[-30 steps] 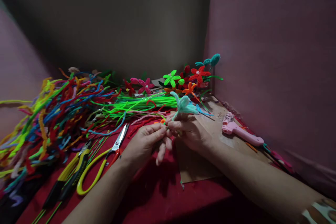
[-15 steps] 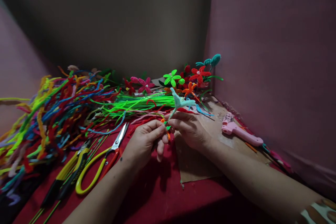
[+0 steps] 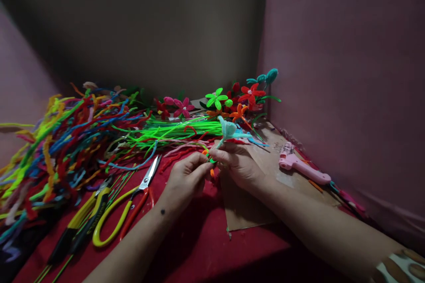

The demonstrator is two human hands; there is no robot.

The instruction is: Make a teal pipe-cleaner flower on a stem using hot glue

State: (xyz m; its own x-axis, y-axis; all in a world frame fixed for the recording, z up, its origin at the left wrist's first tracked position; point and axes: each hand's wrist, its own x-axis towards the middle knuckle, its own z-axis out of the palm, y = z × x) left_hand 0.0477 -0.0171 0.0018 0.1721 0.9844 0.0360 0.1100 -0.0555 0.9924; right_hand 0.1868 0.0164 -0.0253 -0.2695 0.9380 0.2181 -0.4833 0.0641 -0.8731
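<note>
A pale aqua pipe-cleaner flower (image 3: 228, 129) stands up from my fingers near the middle of the view. My right hand (image 3: 239, 162) pinches its stem just below the petals. My left hand (image 3: 190, 172) has thumb and fingers closed on a green pipe cleaner (image 3: 211, 159) at the lower stem. Both hands almost meet there, and fingers partly cover the join. Beneath the hands a bit of orange pipe cleaner (image 3: 212, 172) shows. Scissors (image 3: 146, 181) with yellow and red handles lie left of my left hand, blades partly open.
Pliers (image 3: 86, 216) rest on green wires at the left. Behind them spreads a heap of coloured pipe cleaners (image 3: 76, 141). A green bundle (image 3: 179, 130) and several finished flowers (image 3: 250, 93) line the back. A pink glue gun (image 3: 303, 168) lies on cardboard (image 3: 247, 212) at right.
The aqua flower has turned and tipped, so its petals now show as a cup. My left fingers have curled in closer around the green piece. The view has shifted slightly.
</note>
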